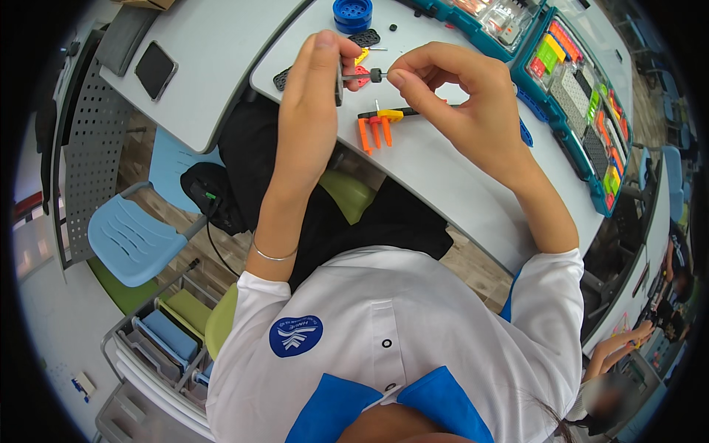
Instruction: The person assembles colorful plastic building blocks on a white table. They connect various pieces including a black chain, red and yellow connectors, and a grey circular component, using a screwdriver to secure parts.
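Above the near edge of the white table, my left hand (304, 118) is closed on a dark flat plate (340, 87), seen nearly edge-on. A thin metal axle (359, 76) runs out of the plate toward the right, with a small black collar (376, 75) on it. My right hand (480, 111) pinches the axle's free end between thumb and fingertips. Just below, a small assembly with orange and red pegs (375, 131), a yellow piece and a black bar lies on the table. Red and yellow parts behind my left fingers are partly hidden.
A blue wheel (352, 15) and a black perforated plate (364, 38) lie at the far side. On the right stands an open teal case (533, 83) of colourful building parts. A phone (156, 70) rests on the left table. Blue chairs (135, 238) stand at left; another person is at far right.
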{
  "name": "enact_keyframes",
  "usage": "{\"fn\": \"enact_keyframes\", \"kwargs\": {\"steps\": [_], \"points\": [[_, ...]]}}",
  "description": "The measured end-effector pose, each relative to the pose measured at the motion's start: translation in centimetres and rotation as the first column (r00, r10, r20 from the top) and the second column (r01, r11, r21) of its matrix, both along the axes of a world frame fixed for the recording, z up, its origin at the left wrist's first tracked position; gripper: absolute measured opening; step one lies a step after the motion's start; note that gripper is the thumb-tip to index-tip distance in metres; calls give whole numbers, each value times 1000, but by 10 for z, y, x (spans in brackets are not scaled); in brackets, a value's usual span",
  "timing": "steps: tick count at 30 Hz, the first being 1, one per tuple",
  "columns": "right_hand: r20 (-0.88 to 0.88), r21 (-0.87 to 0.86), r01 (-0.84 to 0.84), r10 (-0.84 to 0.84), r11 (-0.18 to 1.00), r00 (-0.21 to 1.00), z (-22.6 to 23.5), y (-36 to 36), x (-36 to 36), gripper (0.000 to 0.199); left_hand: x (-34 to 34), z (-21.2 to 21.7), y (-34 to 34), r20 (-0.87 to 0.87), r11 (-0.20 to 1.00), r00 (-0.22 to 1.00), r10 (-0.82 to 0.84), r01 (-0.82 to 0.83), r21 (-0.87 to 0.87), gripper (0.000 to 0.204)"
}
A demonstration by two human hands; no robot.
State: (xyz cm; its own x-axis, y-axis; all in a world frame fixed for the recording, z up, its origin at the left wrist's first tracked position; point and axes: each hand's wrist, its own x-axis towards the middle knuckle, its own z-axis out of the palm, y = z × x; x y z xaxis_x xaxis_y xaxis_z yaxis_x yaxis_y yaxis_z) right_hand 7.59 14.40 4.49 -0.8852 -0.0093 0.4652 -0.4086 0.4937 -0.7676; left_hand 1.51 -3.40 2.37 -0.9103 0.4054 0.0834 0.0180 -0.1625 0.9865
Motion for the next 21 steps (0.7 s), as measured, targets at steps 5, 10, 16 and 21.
{"fn": "enact_keyframes", "kwargs": {"steps": [5,10,16,21], "points": [[44,-50,13,-11,999,999,6,-3,-1,13,11,-14,11,255,963,965,-67,-4,271,41],[82,-160,40,-27,986,996,-2,-3,0,13,11,-12,15,335,883,937,-96,-75,463,39],[172,-331,43,15,943,985,-12,-13,4,13,8,-6,9,262,870,964,-44,-91,484,39],[171,-322,23,35,946,985,-12,-15,6,14,20,-6,12,272,933,960,-64,-40,359,38]]}}
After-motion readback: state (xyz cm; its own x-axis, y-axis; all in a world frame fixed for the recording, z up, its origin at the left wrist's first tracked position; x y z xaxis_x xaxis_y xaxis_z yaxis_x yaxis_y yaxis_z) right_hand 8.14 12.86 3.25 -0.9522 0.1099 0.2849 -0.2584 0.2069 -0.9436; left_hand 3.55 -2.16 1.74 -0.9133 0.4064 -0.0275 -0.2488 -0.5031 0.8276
